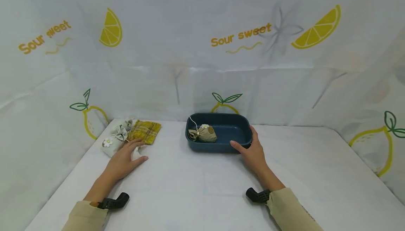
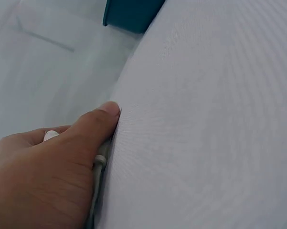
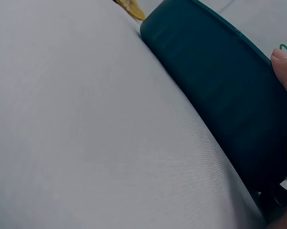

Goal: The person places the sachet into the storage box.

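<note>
At the left of the table, my left hand (image 1: 124,159) holds a small pale pouch (image 1: 136,153) between thumb and fingers, mostly hidden beneath the palm. In the left wrist view, a cord with a bead (image 2: 100,160) shows under the thumb. My right hand (image 1: 254,153) grips the right front corner of a dark blue rectangular box (image 1: 210,148), thumb at the front rim and fingers along the right side. Inside the box, at its left end, lies a tan drawstring pouch (image 1: 207,134) with a white flower and a string over the rim.
Just beyond my left hand lie a pale drawstring pouch (image 1: 110,146) with a white flower, a grey-green patterned pouch (image 1: 121,129) and a yellow plaid pouch (image 1: 145,131). A white lemon-print sheet (image 1: 152,83) hangs behind the white table (image 1: 183,185).
</note>
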`<control>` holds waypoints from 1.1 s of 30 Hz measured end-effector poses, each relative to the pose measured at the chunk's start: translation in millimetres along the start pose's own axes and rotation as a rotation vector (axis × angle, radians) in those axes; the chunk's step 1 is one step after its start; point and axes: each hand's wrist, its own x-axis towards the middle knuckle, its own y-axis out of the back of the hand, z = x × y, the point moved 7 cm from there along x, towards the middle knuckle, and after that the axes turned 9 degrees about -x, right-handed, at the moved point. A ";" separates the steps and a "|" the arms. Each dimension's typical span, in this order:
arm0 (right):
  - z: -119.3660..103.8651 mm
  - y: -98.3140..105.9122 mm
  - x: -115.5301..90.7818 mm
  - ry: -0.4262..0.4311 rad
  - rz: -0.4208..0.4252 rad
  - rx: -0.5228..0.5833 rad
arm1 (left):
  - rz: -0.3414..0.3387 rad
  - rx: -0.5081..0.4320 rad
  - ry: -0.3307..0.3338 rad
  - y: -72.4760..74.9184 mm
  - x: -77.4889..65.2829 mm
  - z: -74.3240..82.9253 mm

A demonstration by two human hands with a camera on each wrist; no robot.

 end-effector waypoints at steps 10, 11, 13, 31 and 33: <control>0.2 -0.6 -1.1 -0.009 -0.006 0.001 | 0.124 -0.145 -0.058 5.1 -0.6 2.4; -0.1 -0.5 -1.3 -0.008 -0.005 0.002 | 0.142 -0.161 -0.063 5.9 -0.9 2.6; -0.9 -0.1 -1.7 -0.007 -0.002 0.004 | 0.172 -0.187 -0.066 7.2 -1.6 2.7; -1.3 -1.3 -1.3 0.010 -0.015 -0.002 | 0.190 -0.200 0.006 10.6 -4.3 2.6; -1.2 -0.6 -1.3 0.011 -0.012 0.001 | 0.181 -0.203 0.026 10.0 -3.6 1.7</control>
